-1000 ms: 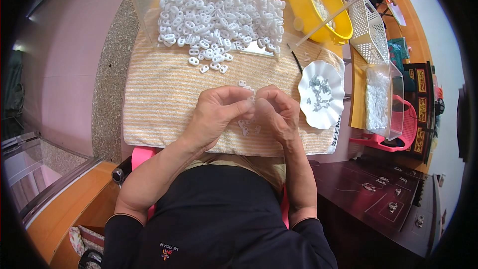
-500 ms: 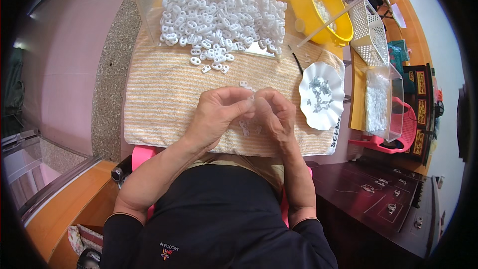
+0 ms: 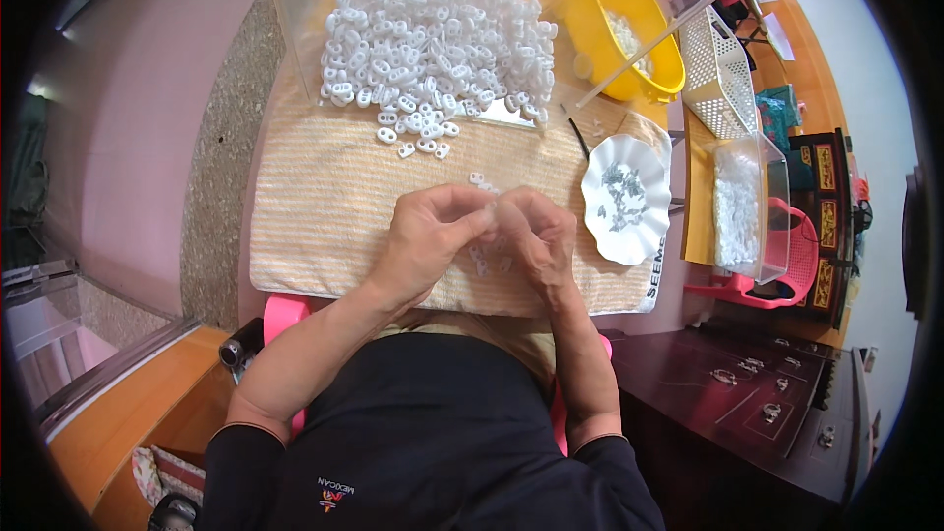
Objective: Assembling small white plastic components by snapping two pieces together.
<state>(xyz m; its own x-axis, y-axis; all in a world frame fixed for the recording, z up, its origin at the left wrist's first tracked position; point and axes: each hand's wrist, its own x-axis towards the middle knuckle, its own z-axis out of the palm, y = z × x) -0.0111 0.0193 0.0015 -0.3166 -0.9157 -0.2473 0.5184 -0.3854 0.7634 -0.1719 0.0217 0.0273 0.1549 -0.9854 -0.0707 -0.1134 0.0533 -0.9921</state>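
striped orange-white cloth [image 3: 324, 206] covers worktop, soft bed so small parts stay put. left hand [image 3: 428, 236] and right hand [image 3: 536, 236] meet at near centre of cloth, fingertips pinched together on small white plastic piece [image 3: 490, 205]; grip detail hidden. few loose pieces beneath hands. far: heap of white plastic pieces [image 3: 438, 39] spilling from tipped clear box [image 3: 315, 0], within reach. right: white scalloped dish [image 3: 629, 199] with small grey metal bits. far right: yellow bowl [image 3: 629, 34], white basket [image 3: 723, 74], clear tub [image 3: 742, 206] of white parts.

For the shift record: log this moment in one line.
left hand: pinching small white clip | right hand: touching same clip | under hands: striped towel | ahead: white clip pile
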